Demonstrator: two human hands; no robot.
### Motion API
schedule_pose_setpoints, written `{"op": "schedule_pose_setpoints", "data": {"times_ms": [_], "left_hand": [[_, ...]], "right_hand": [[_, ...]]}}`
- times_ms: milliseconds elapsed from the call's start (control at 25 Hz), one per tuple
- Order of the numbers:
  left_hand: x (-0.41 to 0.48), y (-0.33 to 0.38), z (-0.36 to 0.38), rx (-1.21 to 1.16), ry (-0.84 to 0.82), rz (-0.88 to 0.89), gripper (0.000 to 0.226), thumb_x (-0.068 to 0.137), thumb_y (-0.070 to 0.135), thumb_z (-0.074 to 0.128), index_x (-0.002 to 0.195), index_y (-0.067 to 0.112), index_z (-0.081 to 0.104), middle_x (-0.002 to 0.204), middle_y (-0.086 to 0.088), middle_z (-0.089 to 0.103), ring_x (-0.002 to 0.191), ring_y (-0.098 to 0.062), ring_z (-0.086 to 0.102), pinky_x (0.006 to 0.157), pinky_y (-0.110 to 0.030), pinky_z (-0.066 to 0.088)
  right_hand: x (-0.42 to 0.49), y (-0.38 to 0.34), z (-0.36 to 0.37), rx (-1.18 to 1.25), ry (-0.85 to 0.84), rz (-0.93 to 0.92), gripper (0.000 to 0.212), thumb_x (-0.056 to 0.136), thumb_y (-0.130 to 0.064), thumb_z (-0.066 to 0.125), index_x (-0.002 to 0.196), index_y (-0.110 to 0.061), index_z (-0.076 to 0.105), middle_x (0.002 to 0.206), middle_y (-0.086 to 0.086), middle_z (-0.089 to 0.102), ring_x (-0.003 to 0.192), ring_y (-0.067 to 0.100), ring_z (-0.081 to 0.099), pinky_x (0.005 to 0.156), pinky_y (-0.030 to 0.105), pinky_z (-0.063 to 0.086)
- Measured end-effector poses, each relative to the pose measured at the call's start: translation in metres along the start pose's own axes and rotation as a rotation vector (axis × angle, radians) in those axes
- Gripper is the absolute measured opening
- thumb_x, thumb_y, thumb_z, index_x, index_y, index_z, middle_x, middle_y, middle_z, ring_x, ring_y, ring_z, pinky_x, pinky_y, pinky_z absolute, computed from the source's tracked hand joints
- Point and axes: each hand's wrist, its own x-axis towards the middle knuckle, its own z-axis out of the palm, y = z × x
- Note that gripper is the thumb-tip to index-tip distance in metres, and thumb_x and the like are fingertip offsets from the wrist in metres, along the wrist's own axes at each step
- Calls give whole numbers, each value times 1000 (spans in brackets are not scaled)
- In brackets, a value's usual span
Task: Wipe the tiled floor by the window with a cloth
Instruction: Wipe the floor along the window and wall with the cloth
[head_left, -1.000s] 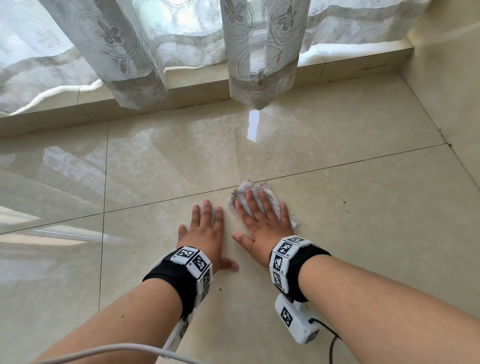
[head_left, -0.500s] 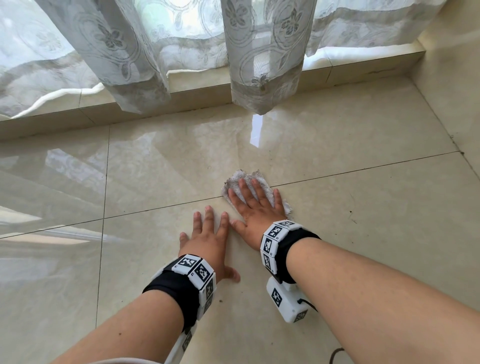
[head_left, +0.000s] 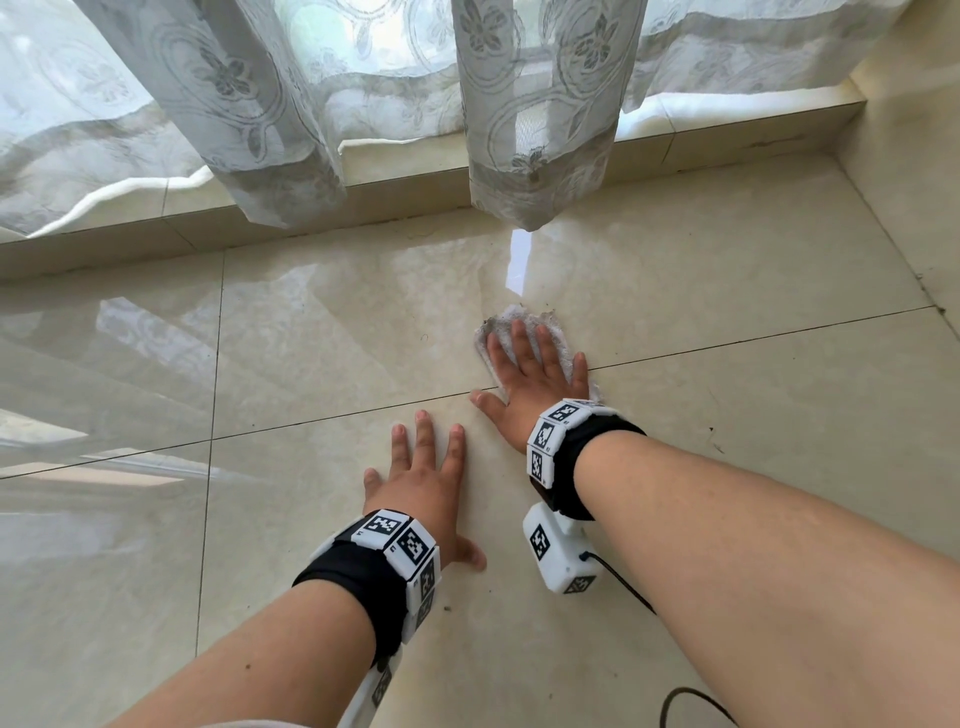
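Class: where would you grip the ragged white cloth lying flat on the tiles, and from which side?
Pinch the far frayed edge of the ragged white cloth, showing beyond the fingertips of the right hand pressing it flat on the glossy beige floor tile. Come from above, window side: the palm covers its middle, so likely only that rim is free.

Glossy polished floor tiles (head_left: 727, 249), fluffy, seemingly terry cloth (head_left: 524, 317), sheer lace curtain (head_left: 535, 104)
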Motion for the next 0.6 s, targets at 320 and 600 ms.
{"op": "schedule_pose_setpoints", "data": {"times_ms": [320,600], "left_hand": [[-3,5,-8,-8,-27,-7,146,62,61,82,145,31,-34,148,-6,-47,143,-33,-30,117,-61,11],[-5,11,-8,11,-51,5,146,62,60,83,145,29,-34,148,-9,-46,143,-36,-29,116,-62,13]], "right_hand": [[-6,53,-24,100,95,301,78,95,-66,27,148,-38,-24,154,-10,-36,142,15,-32,113,54,-12],[-25,67,-22,155,144,471,82,91,-72,22,150,-34,-20,155,-6,-34,143,18,-31,114,56,-10]]}}
